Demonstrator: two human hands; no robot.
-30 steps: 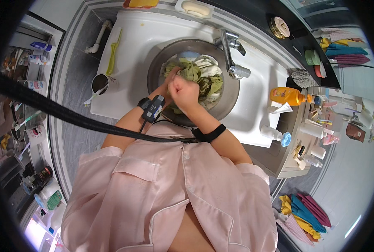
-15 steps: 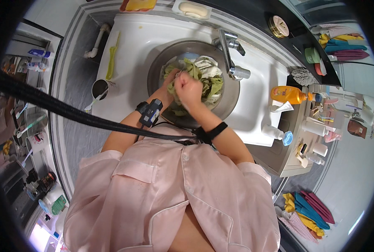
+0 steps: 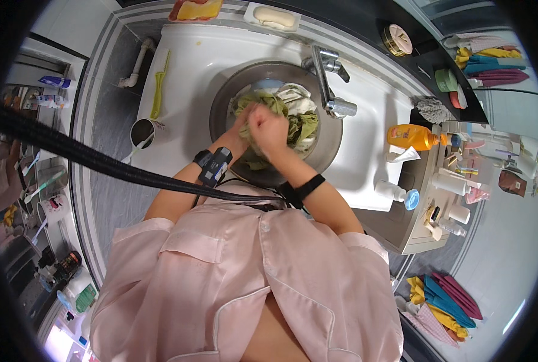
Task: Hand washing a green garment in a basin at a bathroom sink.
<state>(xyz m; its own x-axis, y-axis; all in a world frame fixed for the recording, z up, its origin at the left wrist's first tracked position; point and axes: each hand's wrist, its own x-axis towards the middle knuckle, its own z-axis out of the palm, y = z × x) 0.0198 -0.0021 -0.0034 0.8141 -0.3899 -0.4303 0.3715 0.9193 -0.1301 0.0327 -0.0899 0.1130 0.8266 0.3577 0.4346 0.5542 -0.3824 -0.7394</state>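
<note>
A grey metal basin (image 3: 332, 142) stands in the white sink, holding a wet, bunched green garment (image 3: 305, 127) with white, patterned parts. Over it, my right hand (image 3: 268, 128) is closed in a fist on the green fabric. My left hand (image 3: 237, 134) presses close beside it, gripping the same cloth; its fingers are partly hidden behind the right hand and smeared by motion. Bluish water (image 3: 268, 84) shows at the basin's far side.
A chrome faucet (image 3: 332, 84) reaches over the basin's right rim. On the sink's left lie a green brush (image 3: 158, 90) and a cup (image 3: 142, 131) with a toothbrush. To the right stand an orange bottle (image 3: 411, 137), a white tube (image 3: 405, 155) and a white bottle (image 3: 391, 190). Soap (image 3: 274, 17) sits behind.
Both hands stay together over the basin with only small shifts, and the green fabric near them is slightly rearranged. The whole view has tilted slightly.
</note>
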